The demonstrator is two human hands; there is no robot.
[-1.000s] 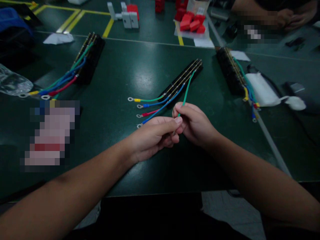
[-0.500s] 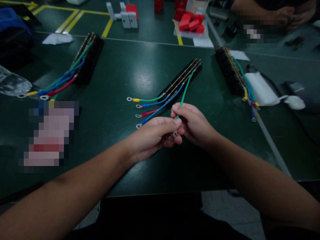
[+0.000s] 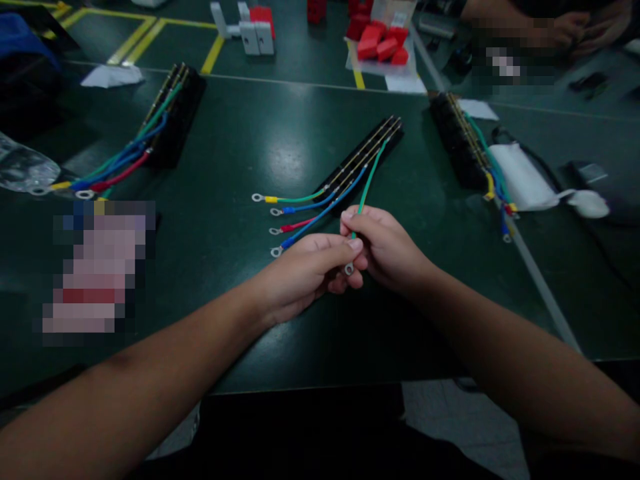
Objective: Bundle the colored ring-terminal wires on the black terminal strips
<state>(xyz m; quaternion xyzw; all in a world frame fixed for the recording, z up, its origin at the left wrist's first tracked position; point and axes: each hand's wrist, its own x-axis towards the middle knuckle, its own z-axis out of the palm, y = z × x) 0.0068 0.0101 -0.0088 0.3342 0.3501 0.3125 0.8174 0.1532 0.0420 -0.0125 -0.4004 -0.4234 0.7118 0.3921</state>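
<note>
A green wire point(image 3: 369, 183) runs from the far end of a black terminal strip point(image 3: 345, 162) down to my two hands. My left hand point(image 3: 320, 267) pinches it near its end, where a metal ring terminal point(image 3: 349, 269) sticks out below the thumb. Just above that, my right hand point(image 3: 385, 243) grips the same wire between thumb and fingers. Left of the strip fan out other wires with ring ends: a green one with a yellow sleeve point(image 3: 271, 199), a red wire point(image 3: 300, 225) and two blue wires point(image 3: 320, 205). The fingers partly hide the green wire's lower end.
Similar wired strips lie at the left point(image 3: 175, 120) and right point(image 3: 457, 140). A pixelated flat object point(image 3: 95, 267) is at the left, near a clear plastic item point(image 3: 25, 163). Red blocks point(image 3: 383, 43) and grey blocks point(image 3: 257, 38) stand at the back. A person's hands point(image 3: 590, 30) show top right.
Both hands keep their hold on the green wire and hardly move. The ring terminal has turned slightly. The whole view has shifted a little.
</note>
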